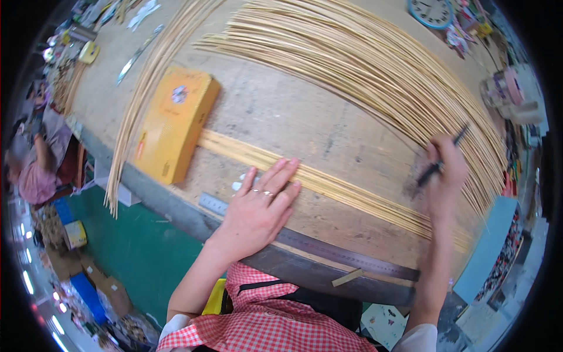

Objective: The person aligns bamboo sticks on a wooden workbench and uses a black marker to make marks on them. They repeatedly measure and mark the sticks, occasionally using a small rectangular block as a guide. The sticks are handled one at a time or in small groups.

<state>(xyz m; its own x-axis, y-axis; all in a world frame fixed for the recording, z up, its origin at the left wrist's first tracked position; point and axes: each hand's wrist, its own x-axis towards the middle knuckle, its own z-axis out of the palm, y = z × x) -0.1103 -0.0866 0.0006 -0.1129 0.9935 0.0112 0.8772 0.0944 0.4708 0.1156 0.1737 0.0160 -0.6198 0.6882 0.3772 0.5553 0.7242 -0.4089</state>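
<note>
My left hand (258, 205) lies with fingers stretched out over a row of thin bamboo strips (358, 193), pressing lightly on top of them. The strips run side by side across the table, and their left ends meet a yellow box (170, 123). To the right, my right hand (448, 173) is closed around a black pen (430, 174), held above the strips and near the large bundle. The pen's lower end is blurred, so I cannot tell whether it touches anything. A steel ruler (346, 256) lies along the front edge, partly hidden by my left hand.
A large bundle of bamboo sticks (328, 53) spreads over the far side. More long sticks (138, 97) pass left of the box and overhang the table edge. A knife (138, 56), a blue clock (431, 12) and a blue-grey board (488, 249) lie around. Another person sits far left.
</note>
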